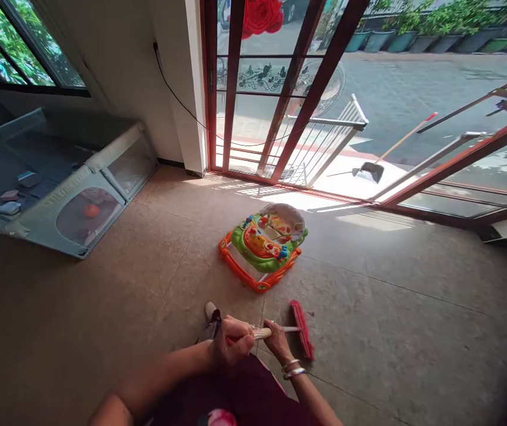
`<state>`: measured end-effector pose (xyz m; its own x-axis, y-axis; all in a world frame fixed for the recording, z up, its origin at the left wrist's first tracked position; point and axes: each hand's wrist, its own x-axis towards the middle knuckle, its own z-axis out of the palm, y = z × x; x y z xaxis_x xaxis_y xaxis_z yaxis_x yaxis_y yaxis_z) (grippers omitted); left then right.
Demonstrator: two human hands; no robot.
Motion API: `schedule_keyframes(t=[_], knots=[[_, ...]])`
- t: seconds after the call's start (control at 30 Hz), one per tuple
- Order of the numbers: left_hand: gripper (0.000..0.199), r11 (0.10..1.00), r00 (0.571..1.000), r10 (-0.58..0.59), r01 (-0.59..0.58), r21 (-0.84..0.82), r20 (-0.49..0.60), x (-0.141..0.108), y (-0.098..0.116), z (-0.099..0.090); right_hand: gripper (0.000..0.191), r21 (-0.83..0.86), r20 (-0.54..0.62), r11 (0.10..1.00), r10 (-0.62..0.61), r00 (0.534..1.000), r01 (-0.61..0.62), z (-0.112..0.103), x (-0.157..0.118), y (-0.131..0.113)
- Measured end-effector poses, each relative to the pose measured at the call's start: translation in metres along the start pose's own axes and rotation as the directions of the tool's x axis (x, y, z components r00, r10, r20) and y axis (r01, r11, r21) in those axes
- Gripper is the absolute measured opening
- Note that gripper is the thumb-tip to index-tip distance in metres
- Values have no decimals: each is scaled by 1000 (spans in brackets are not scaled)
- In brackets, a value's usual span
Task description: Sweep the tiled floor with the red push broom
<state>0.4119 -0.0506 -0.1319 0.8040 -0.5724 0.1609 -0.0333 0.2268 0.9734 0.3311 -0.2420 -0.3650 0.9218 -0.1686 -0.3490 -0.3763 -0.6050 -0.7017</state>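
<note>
left hand [232, 343] fisted, right hand [276, 340] curled

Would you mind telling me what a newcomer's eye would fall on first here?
Probably the bright green and orange baby walker, standing on the tiled floor before the open red-framed doors. Next, at the bottom, the left hand and right hand grip a red broom. A grey playpen sits at left.

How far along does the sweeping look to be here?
Done: the tiled floor shows no obvious dirt piles, though fine dust cannot be judged. In hand: both hands grip the broom handle, left hand and right hand, with the red broom head on the floor. Left: the floor around the baby walker, and the dustpan lies unused outside.
</note>
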Motion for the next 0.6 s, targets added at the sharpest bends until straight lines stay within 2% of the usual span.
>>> schedule_keyframes(t=[0.17, 0.3, 0.47, 0.6], knots=[[65, 999, 993, -43, 40, 30, 108, 43, -12, -42, 30, 14, -15, 999, 39, 999, -38, 6, 41, -9], [68, 991, 975, -128, 118, 64, 182, 73, -11, -70, 23, 8, -12, 995, 102, 995, -102, 6, 71, -17], [71, 974, 964, -227, 222, 46, 140, 94, -7, -89, 23, 9, 32, 991, 132, 991, -133, 3, 94, -21], [67, 982, 973, -190, 190, 16, 128, 104, 3, -95, 28, -49, -23, 996, 71, 997, -72, 2, 106, -25]])
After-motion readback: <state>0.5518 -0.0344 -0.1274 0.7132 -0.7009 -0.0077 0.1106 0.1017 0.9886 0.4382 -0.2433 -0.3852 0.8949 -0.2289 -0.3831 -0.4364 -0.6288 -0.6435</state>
